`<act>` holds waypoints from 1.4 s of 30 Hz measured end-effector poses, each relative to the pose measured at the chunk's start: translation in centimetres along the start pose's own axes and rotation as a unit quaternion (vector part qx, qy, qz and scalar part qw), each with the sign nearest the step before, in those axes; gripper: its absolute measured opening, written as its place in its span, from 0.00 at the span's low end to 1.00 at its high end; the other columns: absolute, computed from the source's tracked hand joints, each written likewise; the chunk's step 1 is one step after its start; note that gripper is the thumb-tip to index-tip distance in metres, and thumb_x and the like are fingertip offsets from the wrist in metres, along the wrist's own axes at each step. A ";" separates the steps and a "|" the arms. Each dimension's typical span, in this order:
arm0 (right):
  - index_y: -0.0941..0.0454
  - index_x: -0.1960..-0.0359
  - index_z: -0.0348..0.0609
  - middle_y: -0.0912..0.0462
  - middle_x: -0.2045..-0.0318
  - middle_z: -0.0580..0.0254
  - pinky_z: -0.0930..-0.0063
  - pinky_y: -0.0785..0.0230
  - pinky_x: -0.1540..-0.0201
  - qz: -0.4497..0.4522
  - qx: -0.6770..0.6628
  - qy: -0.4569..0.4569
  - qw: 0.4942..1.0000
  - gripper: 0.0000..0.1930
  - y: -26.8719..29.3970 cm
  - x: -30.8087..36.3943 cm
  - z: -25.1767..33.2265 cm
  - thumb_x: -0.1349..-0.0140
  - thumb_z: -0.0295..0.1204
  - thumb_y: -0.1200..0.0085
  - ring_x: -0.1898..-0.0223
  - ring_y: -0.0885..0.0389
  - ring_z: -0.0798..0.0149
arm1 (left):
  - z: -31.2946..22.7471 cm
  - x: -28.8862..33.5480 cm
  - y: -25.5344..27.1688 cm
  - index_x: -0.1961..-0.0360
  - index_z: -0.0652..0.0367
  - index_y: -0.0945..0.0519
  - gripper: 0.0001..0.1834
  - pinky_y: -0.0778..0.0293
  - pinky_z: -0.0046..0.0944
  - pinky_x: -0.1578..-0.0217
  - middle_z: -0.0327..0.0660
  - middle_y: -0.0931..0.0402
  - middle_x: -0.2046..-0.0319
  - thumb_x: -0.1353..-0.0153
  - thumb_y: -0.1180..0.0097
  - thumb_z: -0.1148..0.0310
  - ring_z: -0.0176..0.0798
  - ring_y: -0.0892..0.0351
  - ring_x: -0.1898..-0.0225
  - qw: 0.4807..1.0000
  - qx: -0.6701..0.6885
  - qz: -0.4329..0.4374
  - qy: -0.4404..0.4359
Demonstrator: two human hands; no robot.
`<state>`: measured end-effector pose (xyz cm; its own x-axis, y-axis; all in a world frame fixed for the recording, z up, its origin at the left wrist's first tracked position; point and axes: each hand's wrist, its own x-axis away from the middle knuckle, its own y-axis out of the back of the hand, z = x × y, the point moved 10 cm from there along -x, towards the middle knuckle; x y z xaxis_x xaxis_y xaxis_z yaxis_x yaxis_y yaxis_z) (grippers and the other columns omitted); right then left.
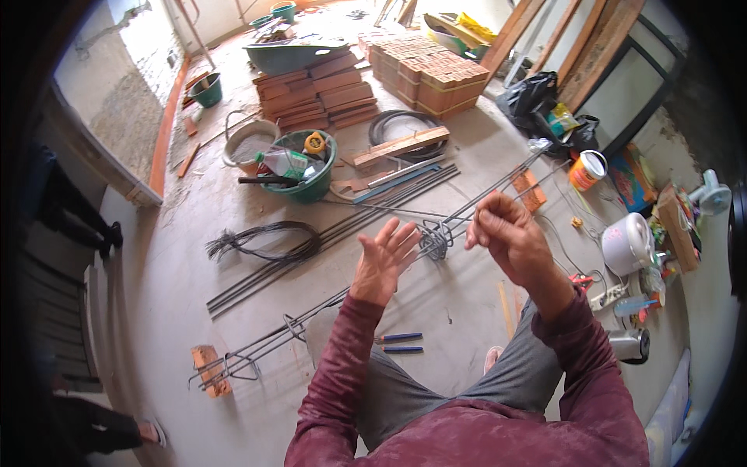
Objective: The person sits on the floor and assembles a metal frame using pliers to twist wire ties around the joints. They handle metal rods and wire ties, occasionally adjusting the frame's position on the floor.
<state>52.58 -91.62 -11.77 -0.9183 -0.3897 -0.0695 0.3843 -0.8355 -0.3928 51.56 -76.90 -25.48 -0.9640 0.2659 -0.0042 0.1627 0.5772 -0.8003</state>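
Observation:
Both my hands are raised over a long frame of steel bars point(261, 339). My left hand point(383, 263) is open, palm turned up and fingers spread, with nothing in it. Curled fingers close my right hand point(507, 237); whatever they may pinch is too small to make out. Between the hands, a bunch of bent steel stirrups point(435, 243) hangs around the bars. One more stirrup point(293, 327) sits farther left on them. Bricks prop the frame: a left brick point(205, 359) and a right brick point(530, 191). Blue-handled pliers point(401, 349) lie on the floor near my knee.
Beyond the frame are loose bars point(257, 286), a coil of wire point(272, 243) and a green tub point(317, 187) of tools. Tiles point(334, 93) and bricks point(432, 82) are stacked behind. Buckets point(627, 240), a power strip point(608, 296) and cords line my right. People's legs point(85, 222) show at left.

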 end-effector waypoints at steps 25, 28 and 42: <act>0.26 0.61 0.39 0.27 0.79 0.64 0.69 0.32 0.59 0.368 -0.049 -0.287 0.883 0.07 6.7 9.0 -9.3 0.35 0.29 0.50 0.69 0.25 0.64 | -7.0 14.1 -8.2 0.49 0.56 0.27 0.22 0.47 0.23 0.84 0.34 0.24 0.67 0.30 0.62 0.51 0.22 0.43 0.82 0.853 -0.155 -0.425 -0.258; 0.26 0.61 0.39 0.24 0.74 0.61 0.67 0.32 0.56 0.309 -0.242 -0.251 0.885 0.07 6.3 8.4 -9.2 0.35 0.30 0.49 0.66 0.23 0.62 | -7.3 18.5 -4.7 0.49 0.57 0.27 0.23 0.48 0.22 0.84 0.31 0.28 0.69 0.30 0.63 0.50 0.22 0.46 0.82 0.801 -0.079 -0.489 -0.336; 0.29 0.47 0.41 0.19 0.74 0.61 0.77 0.26 0.69 -0.119 0.168 -0.008 0.978 0.16 22.1 -2.6 -9.1 0.37 0.22 0.54 0.73 0.20 0.68 | 1.5 15.3 4.5 0.58 0.61 0.24 0.25 0.48 0.31 0.83 0.32 0.47 0.83 0.29 0.70 0.53 0.30 0.49 0.83 0.810 0.239 -0.448 -0.293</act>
<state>62.59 -105.54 -28.61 -0.9851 -0.1721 0.0033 0.1715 -0.9826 -0.0716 37.24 -71.40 -30.03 -0.6065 -0.5878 0.5354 -0.6230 -0.0671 -0.7794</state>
